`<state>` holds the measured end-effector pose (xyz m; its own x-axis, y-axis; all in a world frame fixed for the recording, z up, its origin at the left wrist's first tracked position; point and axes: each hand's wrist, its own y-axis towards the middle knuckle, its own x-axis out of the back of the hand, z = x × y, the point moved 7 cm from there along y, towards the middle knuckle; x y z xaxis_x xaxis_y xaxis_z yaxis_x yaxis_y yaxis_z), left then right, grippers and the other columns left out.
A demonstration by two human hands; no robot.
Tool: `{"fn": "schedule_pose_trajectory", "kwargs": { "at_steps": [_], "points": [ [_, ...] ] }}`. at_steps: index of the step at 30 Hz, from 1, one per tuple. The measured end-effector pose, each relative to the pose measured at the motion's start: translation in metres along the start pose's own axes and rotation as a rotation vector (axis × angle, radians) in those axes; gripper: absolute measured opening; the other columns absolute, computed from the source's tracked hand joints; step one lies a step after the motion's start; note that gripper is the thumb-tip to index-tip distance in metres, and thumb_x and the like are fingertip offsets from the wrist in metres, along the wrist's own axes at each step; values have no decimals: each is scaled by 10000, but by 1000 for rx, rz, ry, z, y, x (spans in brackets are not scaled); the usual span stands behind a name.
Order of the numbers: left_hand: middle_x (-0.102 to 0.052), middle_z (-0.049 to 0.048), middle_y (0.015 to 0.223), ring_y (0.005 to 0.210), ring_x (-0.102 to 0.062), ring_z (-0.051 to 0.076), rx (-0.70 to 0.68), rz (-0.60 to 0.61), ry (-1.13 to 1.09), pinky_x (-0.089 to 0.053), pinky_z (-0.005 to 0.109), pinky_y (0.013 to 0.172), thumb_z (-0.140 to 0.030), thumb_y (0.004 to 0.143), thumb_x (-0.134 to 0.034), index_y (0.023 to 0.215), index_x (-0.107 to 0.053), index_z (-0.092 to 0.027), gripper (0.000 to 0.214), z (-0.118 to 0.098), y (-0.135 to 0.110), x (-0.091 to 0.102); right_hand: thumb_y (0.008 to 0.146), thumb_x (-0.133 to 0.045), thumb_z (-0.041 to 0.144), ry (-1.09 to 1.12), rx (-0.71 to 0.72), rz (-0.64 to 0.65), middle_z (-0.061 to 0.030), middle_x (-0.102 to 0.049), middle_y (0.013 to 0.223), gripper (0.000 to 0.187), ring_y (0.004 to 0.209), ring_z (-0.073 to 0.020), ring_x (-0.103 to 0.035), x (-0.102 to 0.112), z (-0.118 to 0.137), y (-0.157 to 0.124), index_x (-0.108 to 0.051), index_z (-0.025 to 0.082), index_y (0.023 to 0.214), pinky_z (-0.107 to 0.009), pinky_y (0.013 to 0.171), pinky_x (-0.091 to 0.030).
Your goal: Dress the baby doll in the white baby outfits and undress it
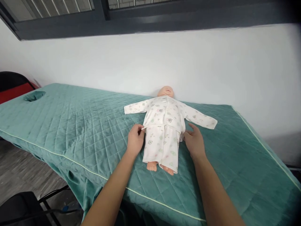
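Observation:
A baby doll (166, 91) lies on its back on a green quilted table (82, 125), dressed in a white printed top (164, 114) and matching trousers (161, 147). Its bare feet (160, 168) point toward me. My left hand (134, 140) is closed in a pinch on a thin tie or hem at the top's left lower edge. My right hand (194, 142) rests at the doll's right hip, fingers curled against the cloth; what they grip is hidden.
A white wall (211, 69) runs right behind the doll's head, under a dark window frame (141, 18). The table has a face hole (34, 95) at far left. A dark chair (21, 207) stands at lower left; a red-and-black seat (11, 88) sits beyond the table.

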<state>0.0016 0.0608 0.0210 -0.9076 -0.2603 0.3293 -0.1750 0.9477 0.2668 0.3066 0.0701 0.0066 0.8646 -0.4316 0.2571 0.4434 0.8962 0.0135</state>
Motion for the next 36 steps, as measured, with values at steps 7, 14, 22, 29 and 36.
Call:
{"fn": "schedule_pose_trajectory", "kwargs": {
  "at_steps": [7,14,22,29,36],
  "points": [
    [-636,38,966,892,-611,179,-36,-59,41,-488,337,845,-185,892,-569,956,-599,-209,74,6,-6,7,903,-610,321,-92,365,2,-95,-611,1367,424,1287,-260,-568,5,41,-93,-573,237,1317,-504,1122,-450],
    [-646,30,930,885,-618,180,-12,-44,36,-487,342,847,-196,894,-559,949,-615,-206,79,8,-5,7,940,-607,275,-472,662,159,-124,-555,1435,152,1441,-361,-395,-32,79,-187,-585,233,1085,-642,1107,-409],
    [-653,23,914,868,-619,175,-14,-27,7,-487,333,837,-215,900,-542,931,-640,-210,103,8,-5,5,932,-551,131,-499,738,206,-101,-636,1289,117,1387,-327,-461,-32,85,-191,-596,227,881,-606,1091,-428],
    [-662,124,1152,1143,-594,259,-39,-117,297,-480,404,1006,-159,872,-529,1095,-654,-173,256,15,26,12,939,-576,362,-398,588,-40,-142,-639,1314,330,1255,-290,-585,33,59,-88,-590,214,1234,-523,1098,-447],
    [-526,128,1488,1397,-440,352,176,-128,689,-400,550,1106,-211,890,-529,1416,-569,-270,531,33,76,32,945,-510,449,-923,115,-224,-233,-515,1498,690,1394,-389,-465,74,6,42,-411,96,1529,-560,1143,-353]
  ]
}}
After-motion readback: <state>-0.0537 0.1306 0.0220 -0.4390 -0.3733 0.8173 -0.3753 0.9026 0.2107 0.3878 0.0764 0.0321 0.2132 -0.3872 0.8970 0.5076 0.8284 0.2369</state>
